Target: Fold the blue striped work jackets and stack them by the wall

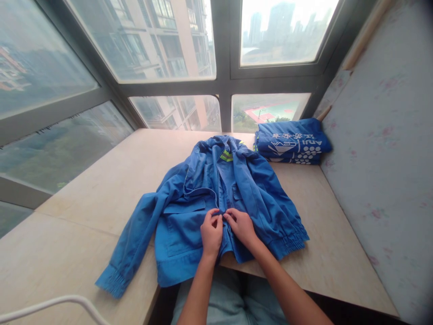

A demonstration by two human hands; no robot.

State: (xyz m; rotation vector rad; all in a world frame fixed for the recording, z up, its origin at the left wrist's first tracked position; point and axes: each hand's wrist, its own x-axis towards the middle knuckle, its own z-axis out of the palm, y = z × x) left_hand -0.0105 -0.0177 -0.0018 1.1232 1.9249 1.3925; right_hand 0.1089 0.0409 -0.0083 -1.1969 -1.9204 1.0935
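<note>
A blue work jacket (189, 225) with yellow-green reflective strips lies front side up on the window ledge, its collar toward the window. Its left-lying sleeve stretches out toward the near left, while the other sleeve lies along the right side. At the front opening, my left hand (212, 232) pinches the jacket's edge. Just beside it, my right hand (239, 225) pinches the opposite edge with thumb and forefinger. The fingertips of both hands nearly meet, and whatever small fastener may be between them is hidden.
A stack of folded blue garments (291, 142) with white printing sits at the back right, near the papered wall (382, 180). Windows line the back and left. The pale ledge (84, 194) extends left, and a white cable (67, 299) crosses its near left corner.
</note>
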